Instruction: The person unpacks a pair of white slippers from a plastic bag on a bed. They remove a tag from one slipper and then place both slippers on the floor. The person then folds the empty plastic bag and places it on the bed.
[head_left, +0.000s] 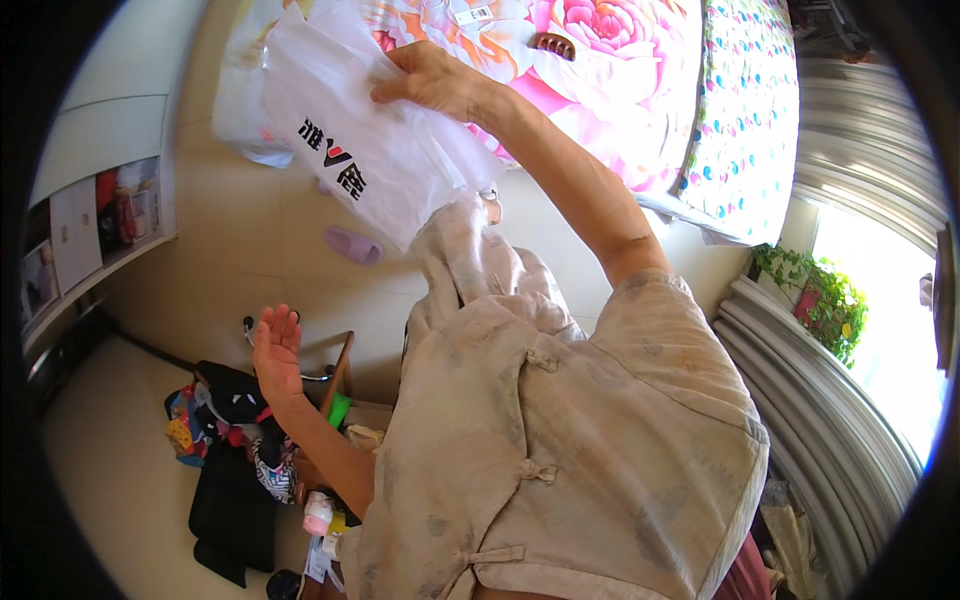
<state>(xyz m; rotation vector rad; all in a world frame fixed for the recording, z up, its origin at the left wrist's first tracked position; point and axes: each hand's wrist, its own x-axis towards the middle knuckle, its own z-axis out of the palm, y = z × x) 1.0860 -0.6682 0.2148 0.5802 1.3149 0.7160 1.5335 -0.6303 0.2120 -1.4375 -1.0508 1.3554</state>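
Observation:
A white translucent plastic bag [350, 120] with dark and red printing hangs from my right hand [430, 80]. The thumb and fingers pinch it near its upper right side, in front of the bed's edge. Lower and to the left, my left hand [278, 355] is raised with its fingers stretched, holding nothing. It is well apart from the bag, above the floor beside a chair. Whether anything lies inside the bag, I cannot tell.
A bed with a pink floral sheet [630, 110] holds a brown ridged object [555, 45] and a white tag [473, 15]. A lilac slipper [353, 246] lies on the floor. Heaped clothes [240, 410] are at lower left, a white cabinet [75, 235] far left, curtains [810, 400] right.

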